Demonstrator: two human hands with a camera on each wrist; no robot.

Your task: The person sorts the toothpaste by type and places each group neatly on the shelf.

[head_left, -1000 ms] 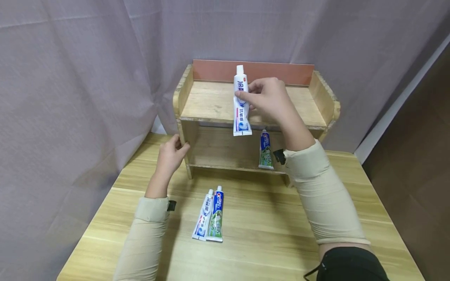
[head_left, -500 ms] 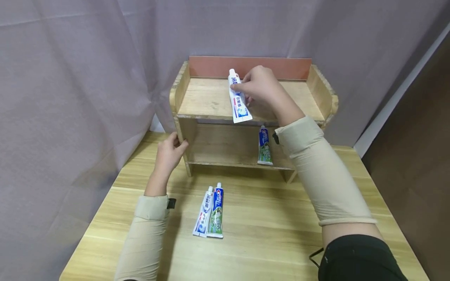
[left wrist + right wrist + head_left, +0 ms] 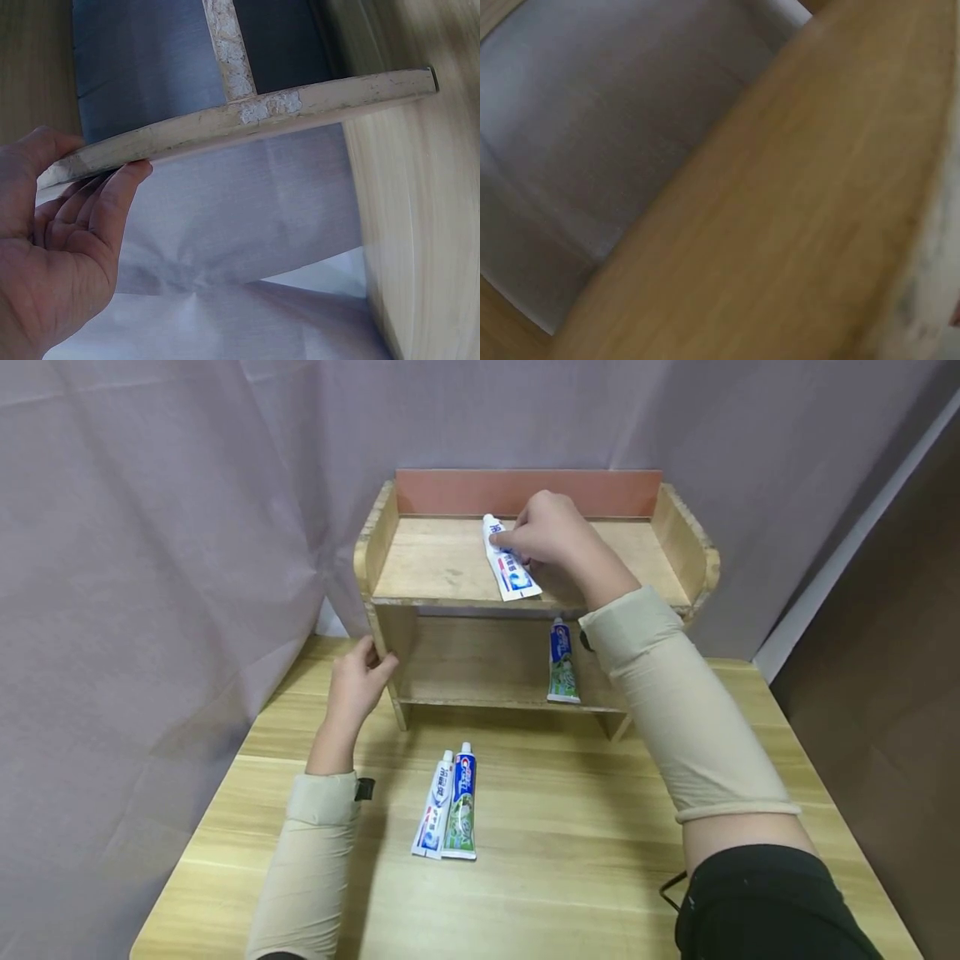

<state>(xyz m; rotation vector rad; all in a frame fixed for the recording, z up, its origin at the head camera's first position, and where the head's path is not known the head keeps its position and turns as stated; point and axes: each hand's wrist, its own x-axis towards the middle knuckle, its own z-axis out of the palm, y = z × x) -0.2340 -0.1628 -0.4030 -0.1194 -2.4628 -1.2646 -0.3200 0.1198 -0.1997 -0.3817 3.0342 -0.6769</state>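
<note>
My right hand [image 3: 553, 533] pinches a white toothpaste tube [image 3: 512, 575] with blue lettering, low over the upper board of a small wooden shelf [image 3: 427, 560]. The tube tilts, its cap toward the back left and its flat end at the board's front edge. With thumb and fingers, my left hand [image 3: 358, 681] grips the edge of the shelf's left side panel [image 3: 195, 126]. A blue-green toothpaste tube [image 3: 562, 662] lies on the lower board, cap to the back. The right wrist view shows mostly blurred wood, with the held tube out of sight.
On the table [image 3: 540, 827], in front of the shelf, another white toothpaste tube [image 3: 435, 806] lies beside a second blue-green toothpaste tube [image 3: 461, 802]. A reddish-brown back strip [image 3: 525, 492] borders the upper board. Grey cloth [image 3: 187, 527] hangs behind and at the left.
My right hand has lowered the white toothpaste tube toward the upper board and tilted it, cap to the left. The left hand keeps its grip on the side panel.
</note>
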